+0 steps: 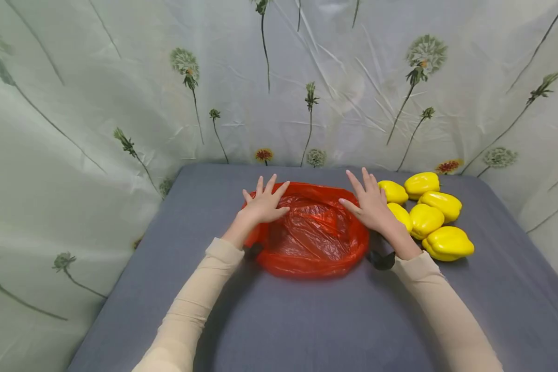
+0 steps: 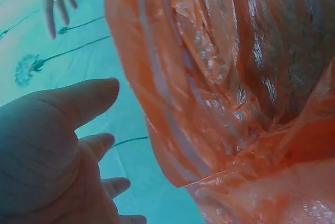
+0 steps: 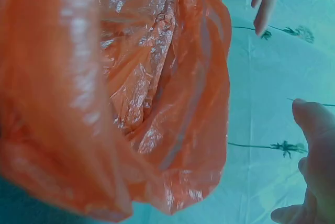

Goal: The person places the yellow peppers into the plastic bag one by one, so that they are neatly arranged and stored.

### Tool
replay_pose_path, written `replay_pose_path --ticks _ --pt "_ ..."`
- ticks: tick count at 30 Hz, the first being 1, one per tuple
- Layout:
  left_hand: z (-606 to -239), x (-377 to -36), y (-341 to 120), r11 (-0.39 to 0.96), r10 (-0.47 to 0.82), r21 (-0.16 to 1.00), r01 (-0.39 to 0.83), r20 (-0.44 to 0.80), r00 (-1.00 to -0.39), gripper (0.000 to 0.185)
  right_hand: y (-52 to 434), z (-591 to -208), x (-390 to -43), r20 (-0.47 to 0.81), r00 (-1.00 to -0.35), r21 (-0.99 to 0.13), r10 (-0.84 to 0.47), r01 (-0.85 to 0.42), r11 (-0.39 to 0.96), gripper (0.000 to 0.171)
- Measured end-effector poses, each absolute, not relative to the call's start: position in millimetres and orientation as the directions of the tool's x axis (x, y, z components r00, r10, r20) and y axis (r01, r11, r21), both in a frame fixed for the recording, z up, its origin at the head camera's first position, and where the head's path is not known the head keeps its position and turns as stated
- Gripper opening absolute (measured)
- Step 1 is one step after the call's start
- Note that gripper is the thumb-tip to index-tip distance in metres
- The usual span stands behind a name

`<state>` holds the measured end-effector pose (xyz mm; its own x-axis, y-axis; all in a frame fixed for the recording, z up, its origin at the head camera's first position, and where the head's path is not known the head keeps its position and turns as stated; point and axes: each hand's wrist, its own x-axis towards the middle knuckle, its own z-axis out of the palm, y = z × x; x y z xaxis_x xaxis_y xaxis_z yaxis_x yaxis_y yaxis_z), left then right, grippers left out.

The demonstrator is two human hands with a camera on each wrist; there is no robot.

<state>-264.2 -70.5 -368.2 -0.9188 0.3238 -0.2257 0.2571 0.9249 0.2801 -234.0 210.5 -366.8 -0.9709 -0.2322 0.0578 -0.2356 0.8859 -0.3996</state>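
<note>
Red plastic, flimsy stuff: the bag [image 1: 307, 266] gapes on the counter [image 1: 288, 320], left hand [image 1: 263, 205] and right hand [image 1: 372, 207] both spread by its rim [image 1: 318, 191], gripping nothing! Unsupported, that limp rim could slump inward; a rightward swing might roll the nearby peppers [image 1: 426, 221].

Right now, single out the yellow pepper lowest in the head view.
The yellow pepper at the group's near-right end; the other five visible ones all sit higher.

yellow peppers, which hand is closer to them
Right. In the head view, the right hand is just left of the yellow peppers, partly covering some; the left hand is farther off, across the red bag's opening.
</note>
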Motion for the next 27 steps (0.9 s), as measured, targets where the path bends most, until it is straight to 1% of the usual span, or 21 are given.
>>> replay_pose_path --ticks 7,12,22,27 --pt "-366.7 -253.2 -86.4 0.89 0.345 0.386 0.243 -0.223 -0.912 0.073 225.2 -364.9 -219.3 0.156 -0.96 -0.402 -0.234 -0.278 0.872 0.074" --pt "-371.8 -244.9 -97.6 0.87 0.33 0.441 0.219 -0.19 -0.925 0.073 238.1 -366.6 -209.2 0.237 -0.95 -0.446 -0.204 -0.292 0.846 0.066" --pt "-401.9 -228.7 -118.8 0.837 0.235 0.534 0.118 -0.157 -0.959 0.072 263.5 -380.6 -189.0 0.341 -0.932 -0.512 -0.124 -0.295 0.807 0.054" --pt "-413.9 -225.2 -123.8 0.787 0.229 0.609 0.101 -0.137 -0.964 0.07 277.4 -388.1 -182.0 0.354 -0.933 -0.534 -0.07 -0.263 0.803 0.05"
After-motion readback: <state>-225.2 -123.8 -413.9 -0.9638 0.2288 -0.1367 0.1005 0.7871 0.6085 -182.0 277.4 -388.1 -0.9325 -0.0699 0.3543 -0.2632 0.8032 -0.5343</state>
